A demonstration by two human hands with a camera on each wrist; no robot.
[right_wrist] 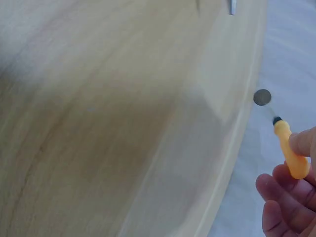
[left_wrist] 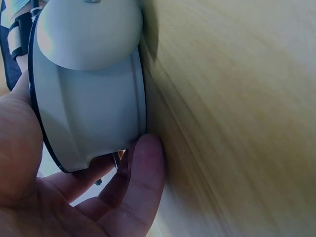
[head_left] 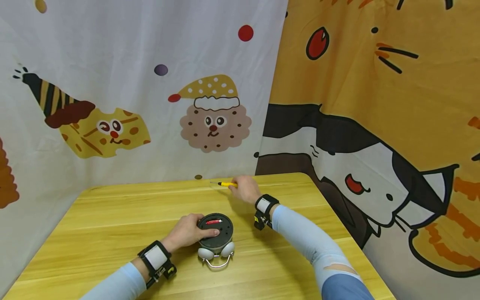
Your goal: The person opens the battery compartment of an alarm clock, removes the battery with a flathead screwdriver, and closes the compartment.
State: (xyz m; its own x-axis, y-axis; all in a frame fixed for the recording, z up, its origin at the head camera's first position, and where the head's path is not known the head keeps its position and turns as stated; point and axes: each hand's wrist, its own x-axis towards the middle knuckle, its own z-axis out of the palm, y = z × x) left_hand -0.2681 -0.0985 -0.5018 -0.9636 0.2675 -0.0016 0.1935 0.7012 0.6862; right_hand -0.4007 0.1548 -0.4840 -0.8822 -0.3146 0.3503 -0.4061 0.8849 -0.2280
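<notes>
A twin-bell alarm clock (head_left: 225, 228) lies on the table with its dark back up, its two pale bells and wire handle toward me. A red battery (head_left: 214, 221) shows in a slot in that back. My left hand (head_left: 184, 231) grips the clock from the left, thumb across the back; in the left wrist view its fingers curl around the pale casing (left_wrist: 98, 108). At the table's far edge, my right hand (head_left: 246, 189) pinches a small yellow screwdriver (head_left: 227, 184), its thin shaft pointing left. The right wrist view shows the yellow handle (right_wrist: 291, 150) between thumb and fingers.
The wooden table (head_left: 123, 225) reaches back to a white curtain (head_left: 123, 50) with cartoon prints. An orange curtain (head_left: 345, 83) with printed cats hangs along the right side. A small metallic piece (right_wrist: 232, 7), too cropped to identify, shows at the right wrist view's top.
</notes>
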